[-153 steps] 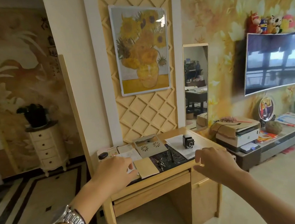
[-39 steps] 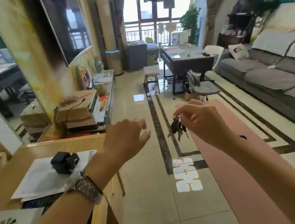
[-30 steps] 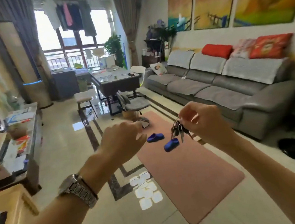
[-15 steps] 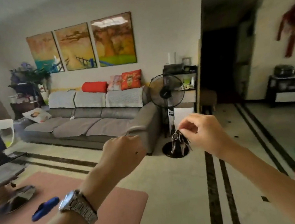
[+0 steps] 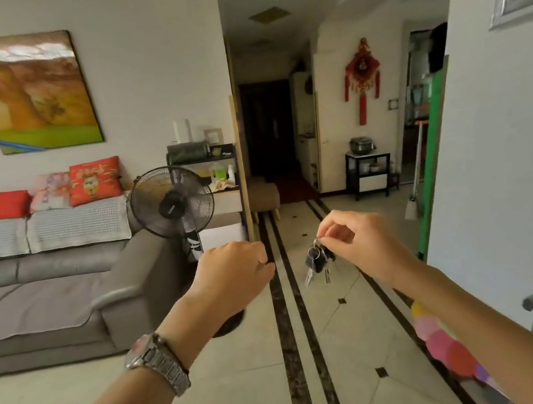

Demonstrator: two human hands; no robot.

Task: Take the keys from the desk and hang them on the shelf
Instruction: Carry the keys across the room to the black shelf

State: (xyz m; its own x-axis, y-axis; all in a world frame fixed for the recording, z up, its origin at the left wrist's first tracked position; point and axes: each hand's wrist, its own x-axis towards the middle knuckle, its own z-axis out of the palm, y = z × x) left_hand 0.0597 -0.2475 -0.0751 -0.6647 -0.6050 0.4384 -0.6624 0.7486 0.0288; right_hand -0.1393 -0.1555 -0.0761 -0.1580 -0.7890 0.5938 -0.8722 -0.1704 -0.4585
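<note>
A bunch of keys (image 5: 317,260) with a dark fob dangles from the fingertips of my right hand (image 5: 360,242), which pinches the ring at chest height over the tiled floor. My left hand (image 5: 233,273) hangs level with it, a short way to the left, loosely curled with nothing in it; a metal watch sits on that wrist. A black open shelf (image 5: 216,156) with bottles and boxes stands against the wall behind the fan, beside the hallway opening. The desk is out of view.
A grey sofa (image 5: 49,278) fills the left side, with a black standing fan (image 5: 173,205) at its arm. A dark hallway (image 5: 268,134) opens straight ahead. A small black stand (image 5: 369,172) with a cooker is at the right, and a white wall (image 5: 506,172) is close on my right.
The view has swung further right, from the sofa wall toward the hallway. The keys stay pinched in my right hand, and my left hand stays curled beside it.
</note>
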